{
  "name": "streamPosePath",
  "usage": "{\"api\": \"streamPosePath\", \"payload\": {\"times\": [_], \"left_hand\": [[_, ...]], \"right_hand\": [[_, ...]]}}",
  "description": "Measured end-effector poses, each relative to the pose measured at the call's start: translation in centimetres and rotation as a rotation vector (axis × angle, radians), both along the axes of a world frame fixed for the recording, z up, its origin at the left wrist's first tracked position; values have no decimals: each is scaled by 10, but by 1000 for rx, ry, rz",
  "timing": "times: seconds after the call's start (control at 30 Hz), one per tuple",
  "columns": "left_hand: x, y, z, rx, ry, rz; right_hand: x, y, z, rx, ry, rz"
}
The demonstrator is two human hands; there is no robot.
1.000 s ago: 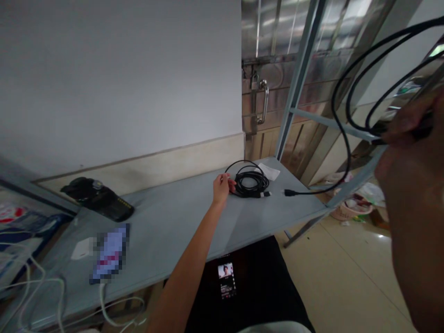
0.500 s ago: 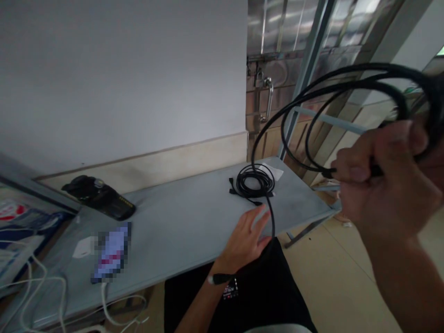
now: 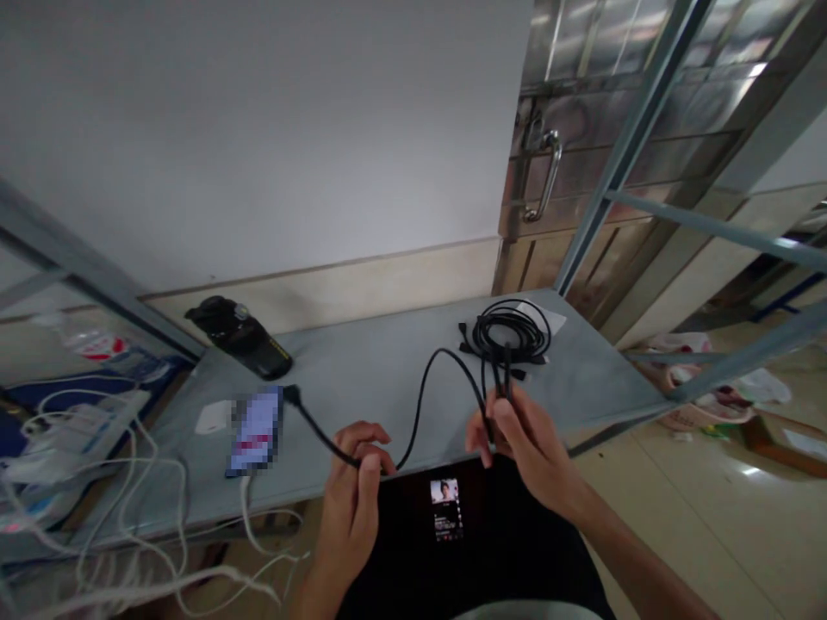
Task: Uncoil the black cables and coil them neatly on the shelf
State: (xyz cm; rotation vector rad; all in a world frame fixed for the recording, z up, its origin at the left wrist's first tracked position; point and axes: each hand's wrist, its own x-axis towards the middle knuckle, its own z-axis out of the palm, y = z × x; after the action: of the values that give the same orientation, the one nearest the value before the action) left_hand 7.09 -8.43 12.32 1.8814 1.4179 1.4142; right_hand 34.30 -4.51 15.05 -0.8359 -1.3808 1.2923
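Note:
My left hand [image 3: 352, 499] grips a black cable [image 3: 419, 422] near the front table edge, and a short length ending in a black plug [image 3: 292, 394] reaches toward a phone with a pixelated screen [image 3: 255, 430]. The cable arcs up and over to my right hand [image 3: 523, 443], whose fingers pinch several black strands. Those strands rise to a coil of black cable [image 3: 510, 331] lying on a white paper sheet [image 3: 552, 317]. The grey metal table [image 3: 388, 379] bears all of this.
A black bottle [image 3: 239, 334] and a small white card [image 3: 213, 417] lie on the table. White cords [image 3: 129, 456] tangle at the lower left. A second phone [image 3: 445, 508] rests on my dark lap. Behind stand a steel door [image 3: 581, 129] and metal frame bars; a basket [image 3: 691, 379] sits on the floor.
My right hand has dropped from high at the right to low in front of the table. My left hand has left the coil area and now holds the cable.

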Motion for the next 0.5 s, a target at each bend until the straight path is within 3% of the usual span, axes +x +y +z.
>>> {"api": "streamPosePath", "payload": {"times": [0.13, 0.27, 0.37, 0.5], "left_hand": [[-9, 7, 6, -282, -213, -92], [-11, 11, -2, -496, -492, -102], [-25, 11, -4, -544, -672, -17], [-60, 1, 14, -477, -786, 197]], "right_hand": [[-23, -3, -30, -126, -112, 84], [-17, 0, -38, -96, -217, 130], [10, 5, -42, -122, -160, -13], [74, 8, -54, -237, -16, -324]]}}
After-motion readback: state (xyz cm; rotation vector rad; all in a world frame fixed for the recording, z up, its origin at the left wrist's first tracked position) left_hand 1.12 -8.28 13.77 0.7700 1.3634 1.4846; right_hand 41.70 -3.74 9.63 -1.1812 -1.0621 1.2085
